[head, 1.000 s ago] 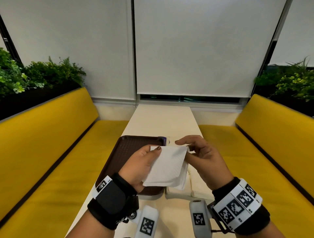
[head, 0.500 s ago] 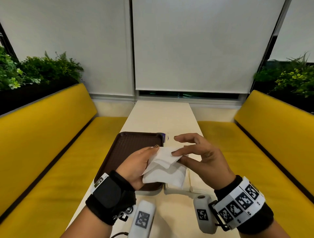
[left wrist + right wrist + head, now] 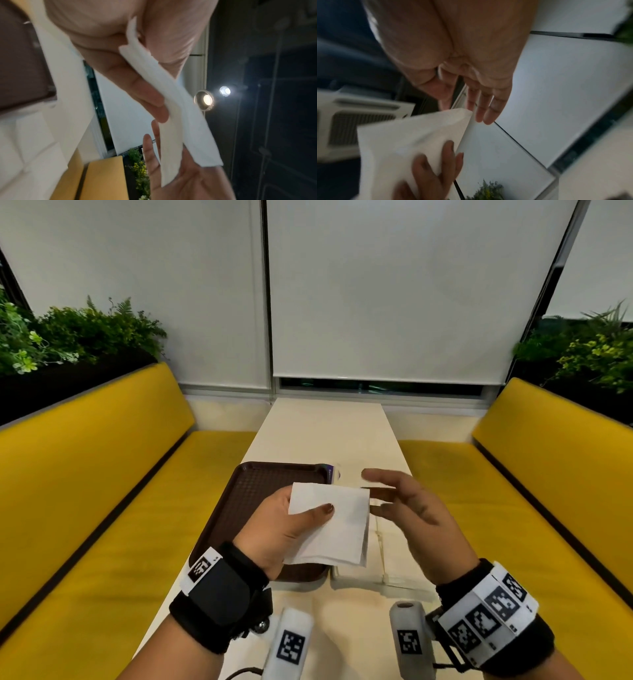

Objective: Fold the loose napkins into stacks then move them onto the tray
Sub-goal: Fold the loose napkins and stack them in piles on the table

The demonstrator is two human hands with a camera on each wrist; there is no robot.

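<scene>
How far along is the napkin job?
One napkin looks folded, pinched in the left hand; the right hand is open beside it. The tray shows no napkins yet. More napkins lie on the table, unfolded.

Cream table [image 3: 329, 436] between the yellow benches carries a brown tray [image 3: 236, 501] and, just right of it, a clear holder [image 3: 380, 573] (contents unclear).

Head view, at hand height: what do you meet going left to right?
Left yellow bench → brown tray → left hand → folded napkin → right hand → right yellow bench.
</scene>
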